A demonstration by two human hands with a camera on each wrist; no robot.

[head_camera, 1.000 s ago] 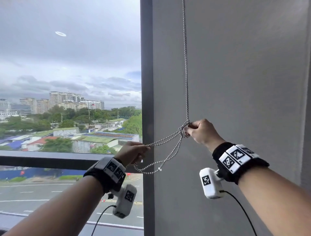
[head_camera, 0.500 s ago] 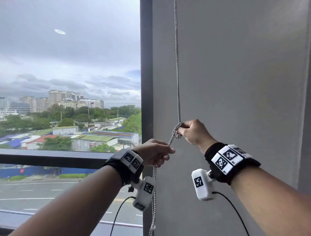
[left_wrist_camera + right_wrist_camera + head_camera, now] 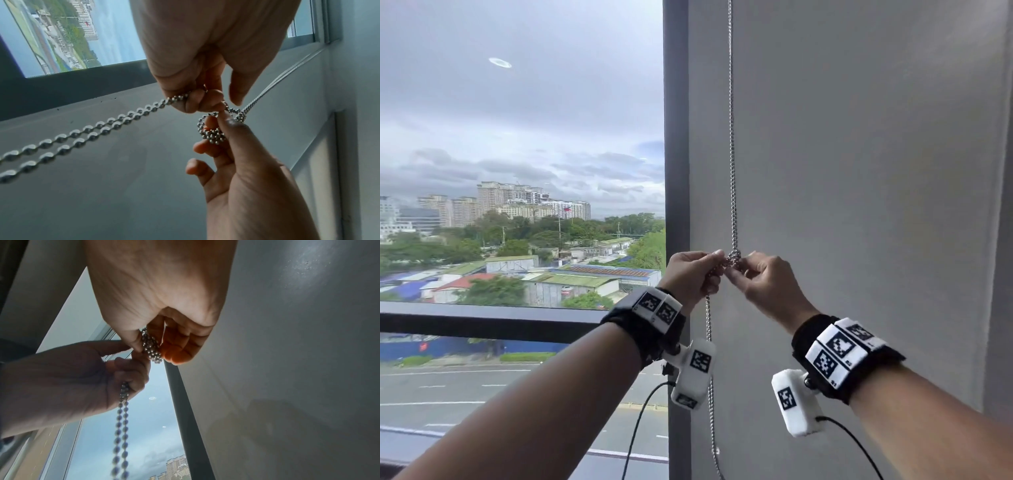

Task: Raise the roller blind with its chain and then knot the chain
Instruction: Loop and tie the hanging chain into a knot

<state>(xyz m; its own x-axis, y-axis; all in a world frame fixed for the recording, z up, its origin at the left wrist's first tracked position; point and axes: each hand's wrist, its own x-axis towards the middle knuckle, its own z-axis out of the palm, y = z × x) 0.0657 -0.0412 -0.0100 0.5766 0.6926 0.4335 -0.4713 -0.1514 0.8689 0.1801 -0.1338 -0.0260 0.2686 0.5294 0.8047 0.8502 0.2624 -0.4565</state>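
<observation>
You had both hands up at the knot (image 3: 734, 257) in the bead chain (image 3: 731, 137), and the knotting step was in hand; no blind fabric showed over the glass beside you, so by my read the raising was behind you. Your left hand (image 3: 690, 274) had its fingers (image 3: 197, 101) curled round the doubled chain just below the knot, the two strands running out of that fist and hanging down under your wrist. Your right hand (image 3: 767, 282) pinched the bunched coil of beads itself, thumb on one side, fingers (image 3: 176, 345) on the other, and the two hands sat close enough that their fingertips nearly met. Above your fingers the chain rose taut, twisted into one line, against the grey wall (image 3: 859, 171), with the dark window frame (image 3: 676, 137) just to the left of your left hand. The coil looked lumpy and not yet drawn down, as far as the wrist views allowed. The next move, I'd judge, called for a firm pull downward with the left while the right kept the coil from sliding, because smooth beads would likely slip and let a loose knot open.
</observation>
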